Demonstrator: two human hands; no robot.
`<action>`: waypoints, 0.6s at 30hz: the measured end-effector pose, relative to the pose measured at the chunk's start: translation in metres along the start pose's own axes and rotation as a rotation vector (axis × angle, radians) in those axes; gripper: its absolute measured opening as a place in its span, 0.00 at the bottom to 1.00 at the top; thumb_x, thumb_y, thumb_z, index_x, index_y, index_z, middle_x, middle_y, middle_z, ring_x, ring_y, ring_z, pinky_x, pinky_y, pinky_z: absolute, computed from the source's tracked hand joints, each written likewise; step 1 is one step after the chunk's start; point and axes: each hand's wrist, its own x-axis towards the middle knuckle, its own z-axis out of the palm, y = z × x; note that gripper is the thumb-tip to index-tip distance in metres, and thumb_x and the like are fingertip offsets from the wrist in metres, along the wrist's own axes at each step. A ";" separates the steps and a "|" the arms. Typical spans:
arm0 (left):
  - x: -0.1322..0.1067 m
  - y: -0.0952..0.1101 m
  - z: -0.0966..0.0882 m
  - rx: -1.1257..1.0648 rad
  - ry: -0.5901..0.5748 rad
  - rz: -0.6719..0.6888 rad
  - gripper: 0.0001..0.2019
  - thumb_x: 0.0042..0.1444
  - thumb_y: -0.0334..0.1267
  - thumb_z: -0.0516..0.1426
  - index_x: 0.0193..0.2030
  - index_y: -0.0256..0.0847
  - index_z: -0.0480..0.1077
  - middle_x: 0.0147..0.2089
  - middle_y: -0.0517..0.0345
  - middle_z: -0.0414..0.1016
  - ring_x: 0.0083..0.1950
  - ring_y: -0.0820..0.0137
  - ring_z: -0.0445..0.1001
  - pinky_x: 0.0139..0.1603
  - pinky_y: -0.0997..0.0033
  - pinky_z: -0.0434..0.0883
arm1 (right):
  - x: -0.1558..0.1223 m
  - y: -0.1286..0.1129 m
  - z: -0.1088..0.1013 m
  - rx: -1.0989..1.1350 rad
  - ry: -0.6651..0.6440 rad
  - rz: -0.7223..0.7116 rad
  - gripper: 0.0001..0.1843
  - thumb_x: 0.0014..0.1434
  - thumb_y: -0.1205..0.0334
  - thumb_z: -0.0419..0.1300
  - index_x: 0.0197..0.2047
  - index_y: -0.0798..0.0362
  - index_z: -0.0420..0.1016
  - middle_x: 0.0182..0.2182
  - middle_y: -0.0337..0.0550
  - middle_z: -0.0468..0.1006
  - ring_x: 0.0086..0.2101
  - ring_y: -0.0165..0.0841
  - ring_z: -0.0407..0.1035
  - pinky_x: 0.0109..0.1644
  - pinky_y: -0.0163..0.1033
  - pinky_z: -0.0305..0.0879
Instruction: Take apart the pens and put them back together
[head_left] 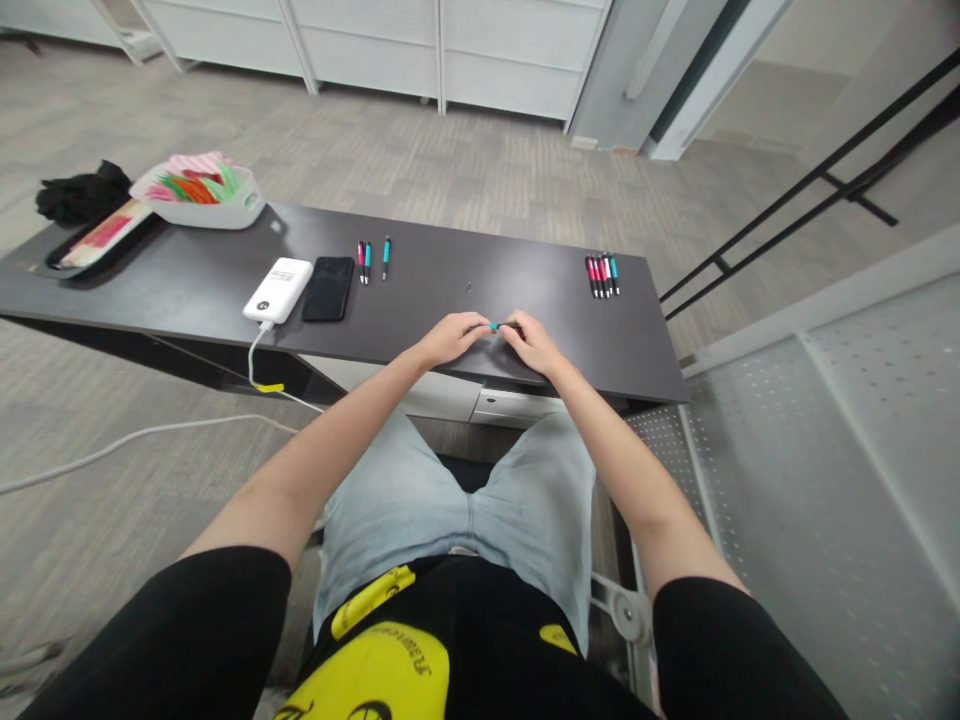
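Near the front edge of the dark table, my left hand (454, 337) and my right hand (531, 340) are closed on the two ends of one teal pen (493, 326). Only a short teal stretch shows between my fingertips; the rest of it is hidden. Left of my hands lie a red pen (361, 262) and a teal pen (367, 262) side by side, with another teal pen (386, 258) a little apart. On the right end of the table, several red pens (598, 277) lie in a row with a teal pen (615, 274) at the right.
A black phone (328, 289) lies beside a white power bank (278, 290), whose cable hangs over the front edge. At the far left are a white basket (217, 213) of colourful items, a black tray (112, 250) and a black cloth bundle (82, 194). A perforated panel (862, 420) stands at right.
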 end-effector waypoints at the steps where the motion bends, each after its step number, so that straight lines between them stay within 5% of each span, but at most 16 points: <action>1: 0.000 0.000 0.001 -0.001 0.008 0.002 0.18 0.81 0.49 0.56 0.54 0.58 0.90 0.67 0.53 0.97 0.71 0.53 0.92 0.81 0.54 0.83 | 0.000 0.001 0.000 0.033 0.024 0.010 0.29 0.73 0.22 0.66 0.38 0.37 0.71 0.38 0.49 0.80 0.42 0.54 0.74 0.56 0.63 0.77; 8: -0.001 -0.001 0.003 0.043 0.038 -0.013 0.19 0.81 0.52 0.56 0.59 0.61 0.91 0.69 0.55 0.96 0.74 0.50 0.90 0.85 0.49 0.81 | 0.000 -0.001 0.003 0.104 0.086 0.068 0.40 0.72 0.10 0.61 0.30 0.37 0.71 0.29 0.45 0.75 0.36 0.51 0.71 0.52 0.61 0.76; 12: -0.001 -0.002 0.003 0.049 0.076 -0.007 0.22 0.81 0.53 0.54 0.60 0.59 0.92 0.70 0.51 0.95 0.75 0.49 0.90 0.85 0.48 0.81 | -0.001 -0.001 0.006 0.168 0.139 0.104 0.30 0.65 0.19 0.74 0.40 0.35 0.76 0.28 0.39 0.72 0.33 0.48 0.68 0.47 0.59 0.74; 18: -0.001 -0.001 0.004 0.076 0.096 -0.027 0.22 0.80 0.54 0.55 0.60 0.60 0.92 0.70 0.52 0.95 0.76 0.47 0.90 0.85 0.46 0.81 | 0.002 0.000 0.006 0.159 0.146 0.150 0.29 0.72 0.25 0.71 0.34 0.37 0.72 0.28 0.39 0.73 0.35 0.47 0.69 0.48 0.57 0.75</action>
